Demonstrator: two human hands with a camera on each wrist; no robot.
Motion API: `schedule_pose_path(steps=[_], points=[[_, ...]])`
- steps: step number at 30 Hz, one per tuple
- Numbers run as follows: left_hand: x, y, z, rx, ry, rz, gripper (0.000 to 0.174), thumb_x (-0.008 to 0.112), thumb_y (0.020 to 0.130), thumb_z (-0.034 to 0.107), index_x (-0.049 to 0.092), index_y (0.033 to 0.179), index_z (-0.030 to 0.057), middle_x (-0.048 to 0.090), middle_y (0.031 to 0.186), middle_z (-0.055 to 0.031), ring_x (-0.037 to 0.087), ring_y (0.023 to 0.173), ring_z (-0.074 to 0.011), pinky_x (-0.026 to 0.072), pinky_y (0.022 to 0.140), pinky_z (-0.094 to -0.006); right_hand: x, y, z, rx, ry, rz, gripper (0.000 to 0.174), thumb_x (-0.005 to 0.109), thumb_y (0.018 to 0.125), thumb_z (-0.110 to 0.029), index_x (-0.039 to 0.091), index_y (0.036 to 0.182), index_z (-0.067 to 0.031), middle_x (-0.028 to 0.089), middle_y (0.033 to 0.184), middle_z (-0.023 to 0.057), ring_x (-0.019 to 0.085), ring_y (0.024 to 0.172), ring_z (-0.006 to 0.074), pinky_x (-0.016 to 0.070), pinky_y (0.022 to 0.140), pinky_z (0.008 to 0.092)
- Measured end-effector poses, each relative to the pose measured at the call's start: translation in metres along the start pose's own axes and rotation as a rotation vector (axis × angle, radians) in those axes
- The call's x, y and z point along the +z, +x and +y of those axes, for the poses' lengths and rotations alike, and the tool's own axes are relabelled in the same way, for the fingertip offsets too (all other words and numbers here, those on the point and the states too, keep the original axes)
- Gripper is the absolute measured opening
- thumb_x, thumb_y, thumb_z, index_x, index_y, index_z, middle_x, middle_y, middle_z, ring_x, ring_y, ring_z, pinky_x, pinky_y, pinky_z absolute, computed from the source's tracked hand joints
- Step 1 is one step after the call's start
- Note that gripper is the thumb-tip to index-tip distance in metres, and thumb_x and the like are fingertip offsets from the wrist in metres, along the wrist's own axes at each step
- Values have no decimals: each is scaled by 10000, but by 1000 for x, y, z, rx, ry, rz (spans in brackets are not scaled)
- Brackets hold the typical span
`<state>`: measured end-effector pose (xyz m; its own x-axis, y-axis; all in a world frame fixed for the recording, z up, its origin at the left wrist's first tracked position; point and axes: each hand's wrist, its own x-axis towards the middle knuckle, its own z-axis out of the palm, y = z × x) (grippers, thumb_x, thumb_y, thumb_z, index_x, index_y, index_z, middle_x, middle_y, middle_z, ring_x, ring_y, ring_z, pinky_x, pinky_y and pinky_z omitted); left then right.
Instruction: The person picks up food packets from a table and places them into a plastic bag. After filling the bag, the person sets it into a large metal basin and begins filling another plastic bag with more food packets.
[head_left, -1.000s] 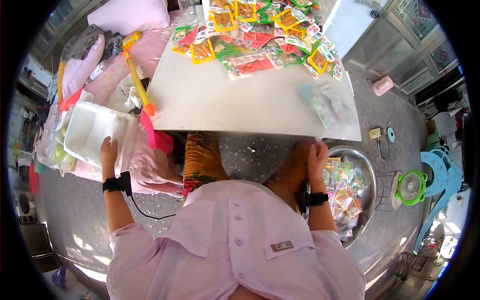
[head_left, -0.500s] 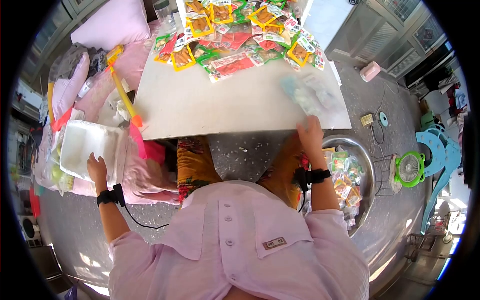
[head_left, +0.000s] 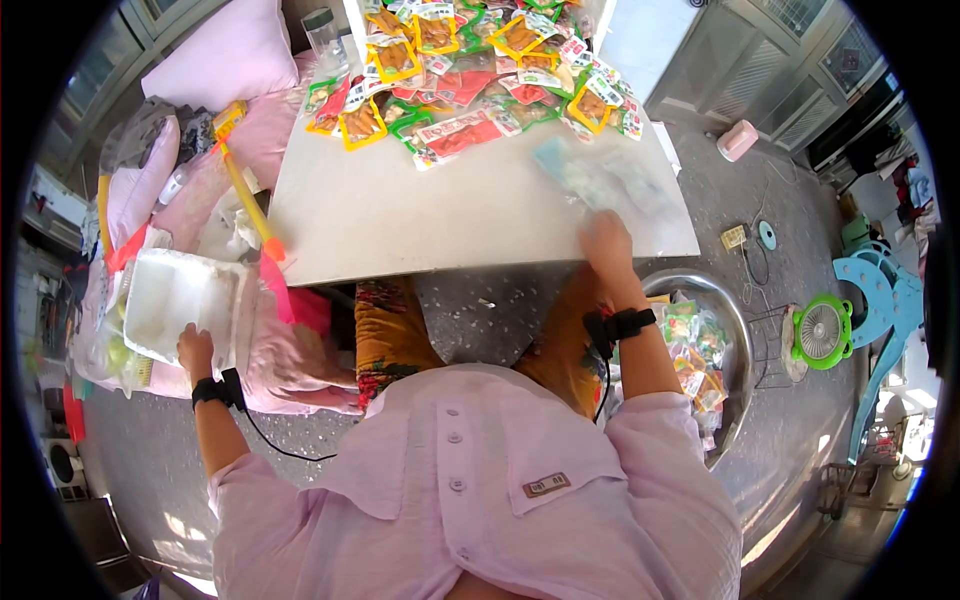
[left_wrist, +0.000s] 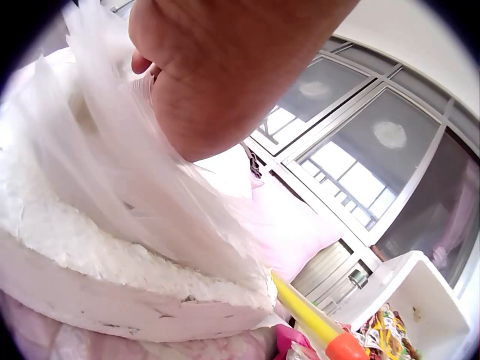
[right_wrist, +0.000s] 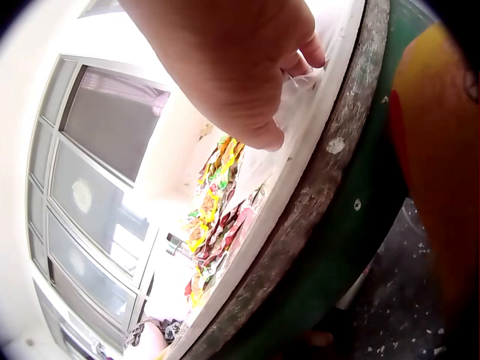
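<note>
The left hand is at the near right edge of a white foam box; in the left wrist view the hand grips thin translucent plastic that lies over the box, its fingertips mostly hidden. Over the table's front right part, the right hand holds the near end of clear plastic packaging, which is blurred. In the right wrist view the right hand has curled fingers on this film, close to the table edge.
Colourful food packets are heaped at the back of the table. A metal basin with more packets stands at the right below the table. On the pink bed at the left lies a yellow stick. A green fan is farther right.
The right hand has come up from beside the basin onto the table's front edge, and the clear packaging has shifted left. The left hand has moved slightly, its fingers now curled at the foam box.
</note>
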<state>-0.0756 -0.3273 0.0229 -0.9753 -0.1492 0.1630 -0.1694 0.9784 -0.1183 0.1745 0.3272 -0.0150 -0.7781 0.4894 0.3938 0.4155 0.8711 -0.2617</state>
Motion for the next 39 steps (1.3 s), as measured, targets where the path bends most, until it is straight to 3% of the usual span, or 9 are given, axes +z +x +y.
schedule_pose_path(steps=[8, 16, 19, 23, 25, 29, 33, 37, 39], points=[[7, 9, -16, -6, 32, 76, 208, 383, 780, 186, 555, 800, 72, 581, 827, -166, 549, 799, -344, 437, 673, -445, 0, -1, -10, 3, 45, 46, 327, 594, 665, -241, 520, 895, -20, 507, 1034, 164, 478, 956, 315, 398, 745, 439], [-22, -2, 15, 176, -129, 346, 182, 425, 784, 150, 505, 717, 1, 552, 709, -185, 528, 677, -358, 412, 605, -448, -13, -2, -14, 80, -48, -39, 413, 607, 674, -280, 515, 987, -27, 471, 1093, 191, 441, 1020, 326, 361, 806, 453], [-42, -12, 49, 224, -305, 385, 168, 452, 765, 142, 520, 713, -2, 553, 696, -181, 523, 661, -350, 409, 594, -414, -19, -2, -17, 56, -104, 50, 417, 610, 671, -282, 517, 986, -25, 464, 1102, 191, 440, 1019, 327, 361, 799, 453], [-67, -43, 122, 373, -812, 286, 75, 524, 727, 65, 535, 690, 1, 541, 620, -112, 516, 571, -177, 406, 548, -286, -36, -1, -44, -34, -50, 140, 390, 611, 678, -255, 517, 967, -11, 462, 1099, 196, 444, 1011, 327, 362, 794, 445], [-71, -64, 165, 390, -1024, 147, 106, 542, 721, 90, 510, 689, -5, 498, 614, -133, 492, 567, -231, 401, 546, -310, -38, 0, -62, -107, 19, 166, 370, 610, 685, -234, 515, 957, -2, 469, 1086, 199, 452, 996, 333, 368, 788, 442], [-52, -97, 243, 554, -1163, -97, 103, 545, 711, 85, 494, 677, 2, 500, 601, -111, 485, 552, -201, 396, 529, -298, -25, -1, -108, -277, 452, 50, 320, 598, 697, -179, 514, 932, 22, 516, 976, 227, 485, 914, 370, 402, 776, 397], [-55, -132, 294, 633, -1235, -313, 119, 556, 698, 94, 472, 676, 12, 488, 588, -104, 475, 533, -196, 389, 510, -304, -6, -4, -159, 49, 926, -366, 306, 572, 744, -196, 506, 943, 26, 541, 925, 172, 532, 847, 254, 434, 724, 336], [-54, -155, 315, 645, -1266, -468, 156, 580, 711, 91, 449, 649, 34, 447, 567, -13, 410, 540, -77, 355, 486, -234, 3, -4, -196, 449, 1398, -597, 280, 530, 782, -216, 487, 966, -9, 533, 837, 80, 522, 749, 132, 444, 651, 279], [-60, -160, 317, 626, -1265, -531, 161, 583, 711, 96, 447, 647, 36, 444, 565, -11, 403, 538, -72, 351, 483, -234, 23, 0, -196, 417, 1523, -688, 247, 514, 787, -213, 477, 948, -29, 519, 805, 57, 515, 716, 119, 444, 625, 269]])
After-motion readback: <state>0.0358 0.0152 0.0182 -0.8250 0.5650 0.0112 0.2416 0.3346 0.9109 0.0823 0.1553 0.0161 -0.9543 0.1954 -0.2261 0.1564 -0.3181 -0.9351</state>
